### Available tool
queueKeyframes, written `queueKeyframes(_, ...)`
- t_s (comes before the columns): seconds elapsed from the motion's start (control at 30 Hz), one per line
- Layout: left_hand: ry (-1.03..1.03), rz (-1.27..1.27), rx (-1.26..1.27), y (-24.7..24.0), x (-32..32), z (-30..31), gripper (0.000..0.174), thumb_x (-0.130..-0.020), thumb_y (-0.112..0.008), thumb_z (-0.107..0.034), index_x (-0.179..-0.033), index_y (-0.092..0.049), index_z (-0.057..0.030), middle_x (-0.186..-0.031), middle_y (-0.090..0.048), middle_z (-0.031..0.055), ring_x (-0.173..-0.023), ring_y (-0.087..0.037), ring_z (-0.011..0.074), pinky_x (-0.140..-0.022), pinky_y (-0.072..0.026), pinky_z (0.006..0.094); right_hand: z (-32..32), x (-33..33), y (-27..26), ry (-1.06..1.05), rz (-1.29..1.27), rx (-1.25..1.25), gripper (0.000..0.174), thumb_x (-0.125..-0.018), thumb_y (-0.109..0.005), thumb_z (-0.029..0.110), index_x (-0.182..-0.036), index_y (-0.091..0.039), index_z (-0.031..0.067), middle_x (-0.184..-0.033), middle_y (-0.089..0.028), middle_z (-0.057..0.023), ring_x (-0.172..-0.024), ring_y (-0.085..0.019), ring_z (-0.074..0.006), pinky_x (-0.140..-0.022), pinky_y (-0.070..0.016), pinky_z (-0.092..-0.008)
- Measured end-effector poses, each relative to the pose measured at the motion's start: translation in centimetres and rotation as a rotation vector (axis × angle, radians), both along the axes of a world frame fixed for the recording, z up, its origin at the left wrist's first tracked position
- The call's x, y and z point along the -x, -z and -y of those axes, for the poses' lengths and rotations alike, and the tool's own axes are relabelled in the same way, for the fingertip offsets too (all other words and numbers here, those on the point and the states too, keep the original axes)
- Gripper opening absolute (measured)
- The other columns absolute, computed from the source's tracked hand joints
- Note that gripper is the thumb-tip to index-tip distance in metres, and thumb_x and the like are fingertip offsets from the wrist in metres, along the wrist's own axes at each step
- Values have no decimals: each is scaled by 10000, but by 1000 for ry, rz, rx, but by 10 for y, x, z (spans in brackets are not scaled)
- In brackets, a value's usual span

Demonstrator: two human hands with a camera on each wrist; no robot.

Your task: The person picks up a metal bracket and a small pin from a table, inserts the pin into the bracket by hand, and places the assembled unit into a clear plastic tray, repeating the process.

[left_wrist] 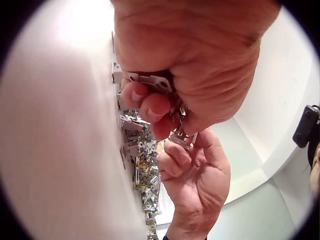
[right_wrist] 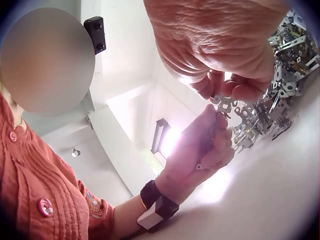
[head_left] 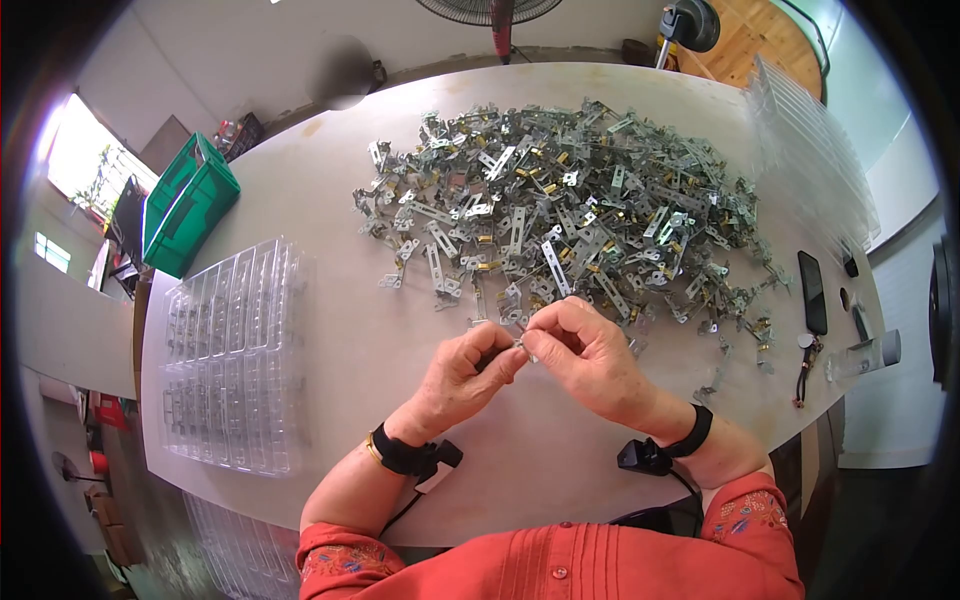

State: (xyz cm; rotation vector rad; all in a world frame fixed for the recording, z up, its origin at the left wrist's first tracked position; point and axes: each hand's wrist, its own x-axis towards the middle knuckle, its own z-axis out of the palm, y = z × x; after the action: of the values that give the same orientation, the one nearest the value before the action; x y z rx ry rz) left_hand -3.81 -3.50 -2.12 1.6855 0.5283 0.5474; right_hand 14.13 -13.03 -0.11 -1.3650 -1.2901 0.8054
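Both hands meet over the front of the table, just short of a big heap of small metal brackets (head_left: 600, 215), some with brass-coloured parts. My left hand (head_left: 462, 378) has its fingers curled round metal pieces; in the left wrist view a flat bracket (left_wrist: 152, 80) with holes shows against the palm. Out past its thumb and fingertips sticks a silvery metal clip (left_wrist: 182, 139). My right hand (head_left: 592, 365) pinches at that same spot. From the right wrist view, a small metal plate (right_wrist: 226, 104) with a square hole sits between the fingertips of the two hands.
Clear plastic compartment trays (head_left: 235, 365) holding metal parts lie at the left, below a green crate (head_left: 190, 205). At the right are stacked clear trays (head_left: 815, 160), a phone (head_left: 812, 293) and a clear bottle (head_left: 862, 357). A fan (head_left: 490, 10) stands beyond the far edge.
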Motion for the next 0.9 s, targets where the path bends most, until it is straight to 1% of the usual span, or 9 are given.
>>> queueKeyframes(0.07, 30, 0, -47, 1, 0, 0, 225, -1005, -651, -238, -957, -602, -24, -756, -620, -7, -644, -558, 58, -561, -440, 217, 0, 0, 0, 22, -51, -13, 64, -1004, -607, 121, -1018, -618, 60, -812, -544, 48, -684, -467, -36, -609, -414, -212)
queueKeyframes(0.13, 12, -49, 286, -4, 2, -2, 248, -1031, -603, -265, -948, -599, -32, -736, -615, 15, -583, -524, 72, -517, -411, 216, 0, -1, -5, 68, -213, -37, 85, -1026, -583, 145, -1013, -605, 64, -798, -551, 42, -670, -477, -34, -590, -408, -204)
queueKeyframes(0.17, 12, -49, 286, -4, 2, -4, 248, -1031, -603, -265, -948, -599, -32, -736, -615, 15, -583, -524, 72, -517, -411, 216, 0, -1, -8, 68, -214, -37, 85, -1026, -583, 145, -1013, -605, 64, -798, -551, 42, -670, -477, -34, -590, -408, -204)
queueKeyframes(0.23, -63, 138, 516, -4, 4, -9, 296, -1057, -540, -309, -946, -592, -41, -724, -606, 37, -552, -494, 80, -491, -374, 210, 0, -1, -15, 33, -413, 64, 115, -1045, -559, 173, -1007, -594, 70, -767, -538, 47, -657, -470, -22, -567, -396, -197)
queueKeyframes(0.27, -63, 147, 545, -4, 5, -12, 326, -1069, -503, -332, -945, -583, -42, -701, -582, 41, -533, -475, 93, -478, -356, 224, 1, -2, -15, 35, -414, 63, 115, -1045, -559, 173, -1007, -594, 70, -767, -538, 47, -657, -470, -22, -567, -396, -197)
queueKeyframes(0.37, -56, 242, 654, -2, 6, -15, 344, -1066, -507, -352, -941, -580, -40, -689, -560, 35, -519, -451, 100, -475, -344, 234, 2, -1, -14, -37, -380, 190, 131, -1048, -556, 190, -1008, -594, 71, -742, -524, 55, -640, -465, -22, -556, -398, -198)
queueKeyframes(0.7, -62, 249, 635, -1, 4, -13, 321, -1072, -492, -333, -929, -541, -50, -667, -531, 40, -492, -432, 106, -451, -327, 240, 1, 2, -12, -66, -294, 232, 130, -1036, -581, 182, -1009, -602, 56, -737, -525, 61, -642, -481, -26, -559, -411, -208)
queueKeyframes(0.77, -24, 264, 667, -2, 6, -14, 326, -1067, -514, -328, -941, -585, -35, -732, -556, 25, -547, -457, 95, -482, -352, 230, 1, 2, -12, -63, -285, 229, 128, -1035, -582, 179, -1006, -601, 55, -735, -525, 61, -640, -481, -27, -559, -411, -208)
queueKeyframes(0.9, -30, 246, 622, 1, 6, -15, 326, -1067, -514, -329, -943, -584, -36, -733, -560, 24, -561, -468, 87, -486, -355, 226, 1, 1, -11, -56, -286, 235, 129, -1035, -583, 176, -993, -601, 55, -729, -521, 64, -636, -461, -23, -551, -396, -211)
